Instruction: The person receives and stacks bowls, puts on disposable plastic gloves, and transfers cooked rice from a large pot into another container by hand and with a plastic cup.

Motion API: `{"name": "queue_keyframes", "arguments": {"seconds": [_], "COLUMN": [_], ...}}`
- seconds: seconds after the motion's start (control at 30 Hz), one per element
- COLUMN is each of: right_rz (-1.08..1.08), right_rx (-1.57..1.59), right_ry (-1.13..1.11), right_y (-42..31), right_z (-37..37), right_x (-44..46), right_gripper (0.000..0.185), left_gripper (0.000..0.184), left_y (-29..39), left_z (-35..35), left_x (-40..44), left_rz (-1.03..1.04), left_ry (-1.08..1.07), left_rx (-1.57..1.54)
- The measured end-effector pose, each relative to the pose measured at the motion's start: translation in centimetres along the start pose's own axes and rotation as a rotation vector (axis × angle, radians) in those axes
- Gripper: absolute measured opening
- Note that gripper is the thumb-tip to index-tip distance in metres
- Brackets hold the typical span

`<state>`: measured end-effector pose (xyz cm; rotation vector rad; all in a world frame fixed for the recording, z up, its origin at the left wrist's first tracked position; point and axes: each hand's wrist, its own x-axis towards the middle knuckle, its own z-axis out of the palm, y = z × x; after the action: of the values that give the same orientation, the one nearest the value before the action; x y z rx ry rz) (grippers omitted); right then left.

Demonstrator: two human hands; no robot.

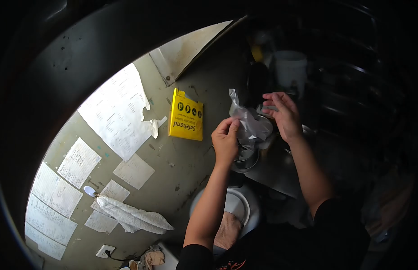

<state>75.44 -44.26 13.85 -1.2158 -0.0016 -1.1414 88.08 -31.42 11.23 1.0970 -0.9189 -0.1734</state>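
Observation:
A thin, translucent plastic piece (251, 125) hangs crumpled from my left hand (226, 137), pinched between thumb and fingers. To the right of the plastic, my right hand (284, 114) is raised with its fingers apart and holds nothing visible. Left of my left hand, a yellow box printed "Safehand" (186, 116) is against the wall. Under the plastic stands a round metal container (245, 163), partly covered by it.
Paper sheets (114, 112) and a hanging white towel (132, 212) are on the wall (173, 180), above a socket (105, 251). A white bucket (290, 67) stands in the dark behind. Below my hands is a round pale container (245, 202) with a brown cloth (228, 229).

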Motion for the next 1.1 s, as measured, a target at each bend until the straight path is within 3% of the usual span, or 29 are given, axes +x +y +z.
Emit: {"name": "queue_keyframes", "arguments": {"seconds": [0.03,0.07,0.1,0.13,0.2,0.27,0.33,0.4,0.5,0.6,0.63,0.73,0.77,0.87,0.9,0.93,0.97,1.0,1.07,1.1], "right_rz": [0.093,0.188,0.347,0.388,0.311,0.232,0.213,0.363,0.568,0.582,0.567,0.356,0.355,0.242,0.243,0.198,0.133,0.069,0.212,0.247], "right_rx": [-0.109,-0.217,-0.082,0.050,-0.033,-0.026,0.139,0.235,0.106,0.141,0.106,-0.344,-0.281,-0.418,-0.504,-0.382,-0.425,-0.470,-0.612,-0.283], "right_ry": [0.013,0.027,-0.088,-0.163,-0.278,-0.070,-0.015,-0.065,-0.229,-0.205,-0.170,-0.157,-0.154,-0.318,-0.348,-0.309,-0.283,-0.256,-0.266,-0.146], "right_y": [0.4,1.0,3.1,4.0,4.0,3.7,2.4,1.1,3.8,5.8,5.5,6.5,6.6,7.8,8.4,9.0,8.8,8.1,8.6,9.1], "right_z": [-0.5,-0.9,-2.1,-1.8,-1.6,-2.0,-2.7,-2.0,-2.6,-3.9,-3.8,-3.8,-3.6,-2.6,-2.3,-1.1,-0.3,0.2,-1.7,-2.0], "right_x": [-0.8,-1.6,-2.0,-2.7,-3.7,-3.2,-2.2,-2.7,-3.8,-3.7,-3.7,-3.3,-3.5,-5.1,-5.6,-6.3,-7.0,-7.4,-7.5,-7.5], "right_gripper": [0.047,0.053,0.062,0.049,0.033,0.018,0.021,0.026,0.028,0.026,0.023,0.020,0.017,0.008,0.009,0.010,0.013,0.015,0.028,0.027], "left_gripper": [0.017,0.017,0.017,0.018,0.015,0.014,0.013,0.012,0.013,0.017,0.023,0.024,0.023,0.024,0.026,0.028,0.025,0.023,0.019,0.014], "left_y": [-0.1,-0.5,-1.0,-1.1,-0.8,-0.5,-0.3,0.1,-0.4,-1.1,-1.6,-2.2,-2.1,-1.4,-1.0,-0.6,-0.7,-1.4,-4.1,-4.5], "left_z": [-0.2,-0.4,-0.7,-0.8,-1.3,-2.2,-3.8,-4.5,-5.2,-6.4,-6.6,-5.4,-4.7,-2.4,-1.1,-0.1,0.1,-0.2,-1.7,-2.0], "left_x": [-0.3,-0.5,-0.5,-0.5,-0.9,-1.3,-1.1,-1.2,-1.3,-1.3,-1.5,-2.0,-2.2,-3.6,-4.0,-4.2,-4.3,-4.3,-3.9,-3.9], "left_rz": [-0.091,-0.033,0.026,0.085,0.154,0.184,0.264,0.264,0.177,0.119,0.016,0.368,0.396,-0.116,-0.137,-0.160,-0.313,-0.422,-0.620,-0.662], "left_ry": [-0.006,-0.052,-0.099,-0.146,-0.116,-0.039,-0.017,0.031,0.126,0.058,0.061,0.365,0.412,0.058,0.004,-0.050,-0.154,-0.153,-0.152,-0.168], "left_rx": [-0.058,-0.009,0.041,0.090,0.221,0.271,0.349,0.409,0.383,0.585,0.567,0.878,0.813,0.454,0.421,0.387,0.346,0.121,-0.336,-0.622]}}
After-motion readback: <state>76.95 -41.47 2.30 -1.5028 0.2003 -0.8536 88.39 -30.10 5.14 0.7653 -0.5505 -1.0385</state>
